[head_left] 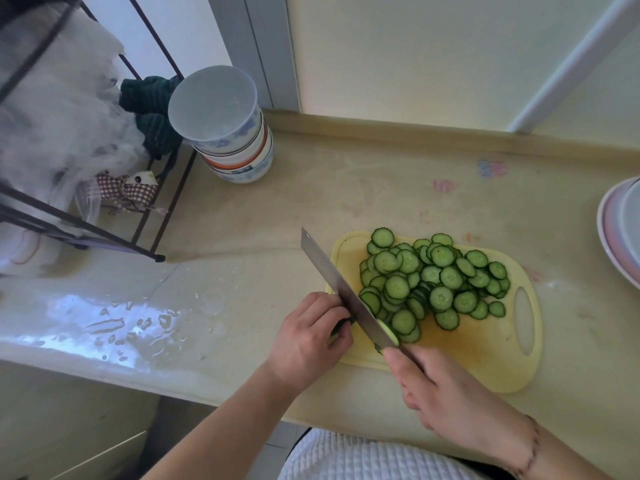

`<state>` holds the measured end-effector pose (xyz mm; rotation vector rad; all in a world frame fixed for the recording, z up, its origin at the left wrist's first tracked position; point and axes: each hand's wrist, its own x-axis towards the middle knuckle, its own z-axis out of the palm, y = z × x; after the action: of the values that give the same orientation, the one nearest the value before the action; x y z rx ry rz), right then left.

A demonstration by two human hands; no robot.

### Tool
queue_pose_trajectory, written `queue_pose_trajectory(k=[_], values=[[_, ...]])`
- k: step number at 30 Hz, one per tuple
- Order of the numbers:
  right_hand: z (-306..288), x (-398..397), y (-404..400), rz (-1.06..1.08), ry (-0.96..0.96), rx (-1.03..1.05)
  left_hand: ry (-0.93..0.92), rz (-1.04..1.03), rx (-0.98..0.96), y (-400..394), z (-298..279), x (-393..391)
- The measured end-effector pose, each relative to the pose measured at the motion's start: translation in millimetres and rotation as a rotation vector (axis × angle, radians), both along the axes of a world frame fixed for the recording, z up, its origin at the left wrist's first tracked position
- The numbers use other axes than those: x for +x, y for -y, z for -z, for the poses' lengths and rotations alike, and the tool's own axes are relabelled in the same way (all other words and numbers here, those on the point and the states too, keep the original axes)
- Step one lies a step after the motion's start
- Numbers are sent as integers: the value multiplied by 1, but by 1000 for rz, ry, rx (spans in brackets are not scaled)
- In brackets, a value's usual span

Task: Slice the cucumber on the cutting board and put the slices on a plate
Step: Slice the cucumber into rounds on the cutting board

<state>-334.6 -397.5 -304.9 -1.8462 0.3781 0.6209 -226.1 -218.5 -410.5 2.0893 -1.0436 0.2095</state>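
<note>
Head view: last stub of cucumber [341, 323] under my cleaver [346, 292]

My left hand [308, 337] curls its fingers [337, 336] round the short dark-green stub at the yellow cutting board's [485, 351] left edge; my right hand [446, 386] grips the cleaver handle. With so little left to hold, I judge the blade could nick a fingertip, or the stub could roll. Thin, pale-centred slices [433, 282] lie heaped on the board; the plate [613, 237] sits apart, far right

counter [381, 188] beige | on it: cutting board [485, 344], stacked bowls [239, 147], wire rack [162, 216], possibly plates [620, 233]
</note>
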Motion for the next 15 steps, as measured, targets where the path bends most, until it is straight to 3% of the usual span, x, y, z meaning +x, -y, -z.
queue_pose_trajectory(k=[15], values=[[31,13,-4,12,2,-111,-2,18,5,-3,1,2]])
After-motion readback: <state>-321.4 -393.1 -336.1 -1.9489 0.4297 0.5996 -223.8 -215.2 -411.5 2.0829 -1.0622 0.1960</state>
